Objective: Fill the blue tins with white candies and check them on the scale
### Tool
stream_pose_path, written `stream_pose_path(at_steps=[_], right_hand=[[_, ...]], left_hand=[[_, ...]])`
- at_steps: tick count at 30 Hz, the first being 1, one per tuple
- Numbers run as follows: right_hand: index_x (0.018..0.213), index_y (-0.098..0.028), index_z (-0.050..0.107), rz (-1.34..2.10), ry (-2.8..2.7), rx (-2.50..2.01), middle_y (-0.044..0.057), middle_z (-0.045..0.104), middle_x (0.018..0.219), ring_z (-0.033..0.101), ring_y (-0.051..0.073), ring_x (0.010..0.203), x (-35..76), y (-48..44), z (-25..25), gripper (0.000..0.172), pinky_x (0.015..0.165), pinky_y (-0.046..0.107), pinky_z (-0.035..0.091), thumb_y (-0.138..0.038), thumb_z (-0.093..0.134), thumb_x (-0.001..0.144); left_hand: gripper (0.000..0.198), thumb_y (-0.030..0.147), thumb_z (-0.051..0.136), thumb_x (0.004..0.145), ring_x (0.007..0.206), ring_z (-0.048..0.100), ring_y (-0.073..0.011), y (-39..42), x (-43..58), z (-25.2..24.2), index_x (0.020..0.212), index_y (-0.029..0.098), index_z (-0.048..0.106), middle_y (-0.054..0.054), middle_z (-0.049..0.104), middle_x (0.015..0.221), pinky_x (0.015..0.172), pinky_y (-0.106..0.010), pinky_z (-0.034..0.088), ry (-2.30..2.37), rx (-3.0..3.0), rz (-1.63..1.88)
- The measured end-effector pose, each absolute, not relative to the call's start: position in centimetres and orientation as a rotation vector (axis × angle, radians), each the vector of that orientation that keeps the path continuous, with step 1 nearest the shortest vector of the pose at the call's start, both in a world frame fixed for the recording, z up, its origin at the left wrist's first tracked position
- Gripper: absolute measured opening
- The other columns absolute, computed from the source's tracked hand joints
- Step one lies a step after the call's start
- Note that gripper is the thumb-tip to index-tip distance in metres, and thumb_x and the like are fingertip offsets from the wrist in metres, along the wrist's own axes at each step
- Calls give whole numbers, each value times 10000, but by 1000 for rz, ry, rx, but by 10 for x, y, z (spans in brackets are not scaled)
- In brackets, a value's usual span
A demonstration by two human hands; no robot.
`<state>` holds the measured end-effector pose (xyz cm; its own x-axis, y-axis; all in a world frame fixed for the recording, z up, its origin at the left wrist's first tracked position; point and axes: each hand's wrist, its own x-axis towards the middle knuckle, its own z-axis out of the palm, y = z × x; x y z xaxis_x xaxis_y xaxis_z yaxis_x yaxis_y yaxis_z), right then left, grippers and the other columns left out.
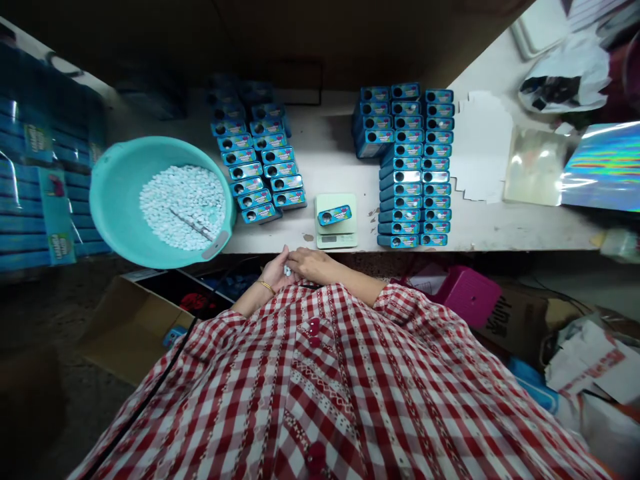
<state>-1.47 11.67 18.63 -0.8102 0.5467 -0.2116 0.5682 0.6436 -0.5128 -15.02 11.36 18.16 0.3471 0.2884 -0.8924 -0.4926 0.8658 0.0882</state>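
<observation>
My left hand [275,272] is cupped at the table's front edge, with a few small pale candies [287,271] showing in it. Over that palm bends my right hand [311,265], its fingers closed together; whatever they pinch is hidden. Just beyond my hands stands a small white kitchen scale [337,239] bearing one blue tin [335,215] with a dark round opening. To the left, a turquoise basin [117,193] holds a heap of pale candies [175,193] with a thin dark stick-like tool [193,225] lying on them.
Rows of blue tins [277,170] stand left of the scale, and more tins [407,177] stand to its right. White card sheets [483,147] lie farther right. Packed blue boxes [37,180] are stacked at far left. Below the table are a cardboard box [120,327] and a pink stool [470,293].
</observation>
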Motion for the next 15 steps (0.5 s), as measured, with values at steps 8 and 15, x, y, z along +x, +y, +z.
stream_pose_path(at_steps=[8,15], right_hand=[[1090,-115,555,-905,2807,959,120,577,1059,518,207,979,-14,115,185,223,714,317,489,-138,451,894],[1130,-134,575,-1100,2810,1151,108,590,1072,541,186,971,-6,111,177,260,769,299,471,-163,467,895]], left_hand=[[395,289,273,952,722,675,-176,117,-148,189,1079,65,573,-114,671,800,722,-313,563,1113,-227,495],[347,219,306,936,722,676,-184,116,-146,179,1065,59,586,-111,684,756,753,-335,556,1033,-179,511]])
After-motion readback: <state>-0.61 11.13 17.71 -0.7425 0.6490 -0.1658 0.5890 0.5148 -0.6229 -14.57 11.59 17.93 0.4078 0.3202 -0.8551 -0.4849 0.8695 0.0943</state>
